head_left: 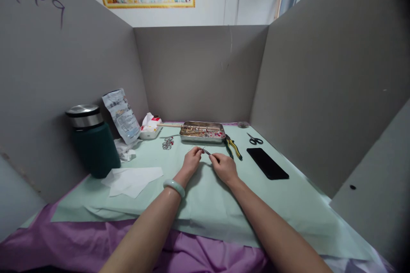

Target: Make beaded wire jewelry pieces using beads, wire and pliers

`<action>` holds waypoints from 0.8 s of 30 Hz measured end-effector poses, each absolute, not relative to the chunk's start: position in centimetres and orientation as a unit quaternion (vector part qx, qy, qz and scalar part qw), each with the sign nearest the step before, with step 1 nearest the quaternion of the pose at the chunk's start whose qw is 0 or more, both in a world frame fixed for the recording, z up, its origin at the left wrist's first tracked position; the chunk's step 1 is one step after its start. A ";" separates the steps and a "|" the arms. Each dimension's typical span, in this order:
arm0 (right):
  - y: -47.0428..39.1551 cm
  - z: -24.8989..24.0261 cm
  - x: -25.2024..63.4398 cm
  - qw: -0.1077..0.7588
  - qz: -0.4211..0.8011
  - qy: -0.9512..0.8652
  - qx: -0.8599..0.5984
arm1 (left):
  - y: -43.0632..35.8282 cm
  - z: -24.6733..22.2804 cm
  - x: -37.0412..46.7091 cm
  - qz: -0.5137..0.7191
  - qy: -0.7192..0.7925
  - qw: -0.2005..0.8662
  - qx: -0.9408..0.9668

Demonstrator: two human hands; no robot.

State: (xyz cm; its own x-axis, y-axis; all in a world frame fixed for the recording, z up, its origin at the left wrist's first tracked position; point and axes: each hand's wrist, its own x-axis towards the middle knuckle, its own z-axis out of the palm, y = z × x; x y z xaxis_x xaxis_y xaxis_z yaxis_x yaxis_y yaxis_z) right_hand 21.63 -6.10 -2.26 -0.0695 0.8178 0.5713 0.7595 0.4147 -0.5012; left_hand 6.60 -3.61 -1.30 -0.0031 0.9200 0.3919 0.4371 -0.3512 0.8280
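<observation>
My left hand [192,160], with a pale green bangle [174,187] on its wrist, is closed in a pinch in front of the metal tray. What its fingertips hold is too small to make out. My right hand [225,168] is wrapped round slim, dark tweezers [206,152], whose tips point left and meet the left fingertips. Just beyond both hands, the metal tray [202,140] holds many small gold and red pieces. Pliers [236,148] with yellow and green handles lean at its right end. To the left lies a small heap of silvery chain [167,143].
Right of my hands lie a black phone [267,164] and small scissors [255,140]. A dark green flask [95,149], a foil pouch [121,115], a white box with tissue [150,132] and white paper sheets [133,180] are on the left. Grey partitions [201,72] enclose the table.
</observation>
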 end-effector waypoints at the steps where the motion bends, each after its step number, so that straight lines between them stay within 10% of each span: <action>1: -6.2 -2.2 21.6 0.417 0.028 -0.728 -0.543 | -3.6 -1.3 6.6 0.487 0.514 0.245 0.662; 12: -6.5 -1.9 21.5 0.396 0.010 -0.695 -0.600 | -3.4 -1.6 6.2 0.519 0.554 0.246 0.603; 24: -6.0 -2.0 21.7 0.427 0.075 -0.717 -0.546 | -4.7 -0.5 6.5 0.523 0.439 0.472 0.558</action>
State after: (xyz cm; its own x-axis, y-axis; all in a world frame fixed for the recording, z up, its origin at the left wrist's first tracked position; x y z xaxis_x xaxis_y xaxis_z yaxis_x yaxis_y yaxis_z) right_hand 21.72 -6.04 -1.97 -0.0393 0.8471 0.5300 0.7190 0.3923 -0.5737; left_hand 6.53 -4.69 -0.52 0.0690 0.9833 0.1685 -0.0043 -0.1686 0.9857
